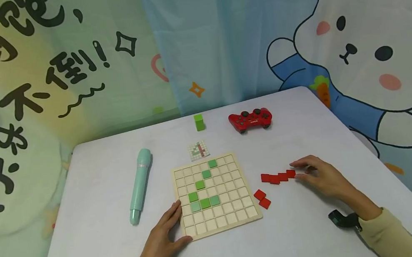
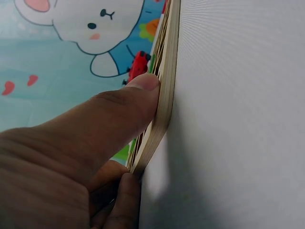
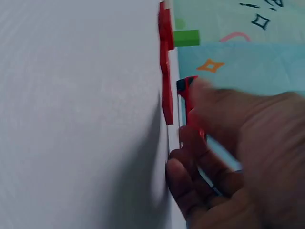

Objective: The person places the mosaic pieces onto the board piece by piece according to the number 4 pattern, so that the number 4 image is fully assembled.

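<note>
A wooden grid board [image 1: 228, 193] lies on the table with several green square tiles [image 1: 205, 203] in its cells. My left hand [image 1: 161, 238] rests at the board's near left corner. In the left wrist view its thumb [image 2: 128, 102] presses on the board's edge [image 2: 167, 90]. My right hand [image 1: 322, 177] hovers at the right end of a row of red tiles [image 1: 274, 178], thumb and forefinger apart. No tile shows between those fingers in the right wrist view, where the thumb is blurred. Two more red tiles [image 1: 260, 194] lie beside the board's right edge.
A small pattern card [image 1: 198, 150] lies just beyond the board. Farther back are a green block [image 1: 199, 122] and a red game controller [image 1: 251, 120]. A mint-green pen-shaped stick [image 1: 141, 185] lies left of the board. A printed curtain [image 1: 211, 40] hangs behind the table.
</note>
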Tool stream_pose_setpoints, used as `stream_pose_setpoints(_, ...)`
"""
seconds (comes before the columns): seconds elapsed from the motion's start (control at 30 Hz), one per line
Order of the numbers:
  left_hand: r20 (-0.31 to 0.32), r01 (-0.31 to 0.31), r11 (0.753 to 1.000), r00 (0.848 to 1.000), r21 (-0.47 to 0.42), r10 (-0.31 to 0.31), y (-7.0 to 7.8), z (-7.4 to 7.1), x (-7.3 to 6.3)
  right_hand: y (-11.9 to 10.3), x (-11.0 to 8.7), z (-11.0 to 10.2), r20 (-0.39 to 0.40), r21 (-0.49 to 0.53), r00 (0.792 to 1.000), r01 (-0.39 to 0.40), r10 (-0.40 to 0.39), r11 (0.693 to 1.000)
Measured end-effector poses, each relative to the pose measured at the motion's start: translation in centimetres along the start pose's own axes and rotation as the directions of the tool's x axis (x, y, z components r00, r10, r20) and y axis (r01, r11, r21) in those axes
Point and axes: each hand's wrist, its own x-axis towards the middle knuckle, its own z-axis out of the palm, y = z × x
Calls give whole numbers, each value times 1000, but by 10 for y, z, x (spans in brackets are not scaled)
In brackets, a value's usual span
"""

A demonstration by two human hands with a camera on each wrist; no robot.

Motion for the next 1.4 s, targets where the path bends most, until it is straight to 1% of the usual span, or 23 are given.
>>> stream_pose_setpoints(0.07,2,8,1000,1000,-8,-8,0,0,0,1,1,2,-15,-13,999,29,-29,999)
stream_pose_setpoints(0.13,-7,-3,1000,1000,0,3,0,0,0,3,1,2,-14,-23,999,37,-37,999)
stream_pose_setpoints(0.3,-40,-50,998,998,27,51,2,-1,1,4,4,2,1,-74,999,44,-45,996)
stream_pose_setpoints(0.4,-27,-34,999,999,21,34,3,-2,2,3,6,3,3,-99,999,50,-50,994)
stream_pose_setpoints(0.5,0,0,1000,1000,3,0,4,-3,2,1,7,4,15,-109,999,37,-36,993)
stream_pose_setpoints(0.6,13,16,1000,1000,-7,-16,4,-4,2,0,9,5,26,-114,999,24,-21,993)
stream_pose_setpoints(0.77,-1,5,1000,1000,-7,-5,4,-3,1,-1,9,5,38,-133,999,5,0,991)
stream_pose_setpoints(0.87,-25,-25,1000,999,5,25,3,-1,1,-3,8,3,36,-126,999,-26,31,992)
stream_pose_setpoints(0.93,-28,-28,1000,999,4,28,3,0,0,-3,7,0,25,-119,999,-43,46,992)
stream_pose_setpoints(1.0,-20,-18,1000,1000,-2,18,3,1,0,-3,6,-4,9,-114,999,-49,50,992)
stream_pose_setpoints(1.1,-1,14,1000,1000,-17,-14,3,0,-1,-6,6,-11,-9,-132,999,-34,33,991)
stream_pose_setpoints(1.17,3,22,1000,1000,-21,-22,3,0,-1,-9,9,-16,-18,-153,1000,-16,13,988)
stream_pose_setpoints(1.27,3,23,1000,1000,-21,-23,3,0,-1,-17,15,-22,-30,-182,999,14,-19,983)
stream_pose_setpoints(1.4,9,20,999,1000,-26,-20,3,0,-1,-36,27,-25,-32,-202,997,60,-68,978)
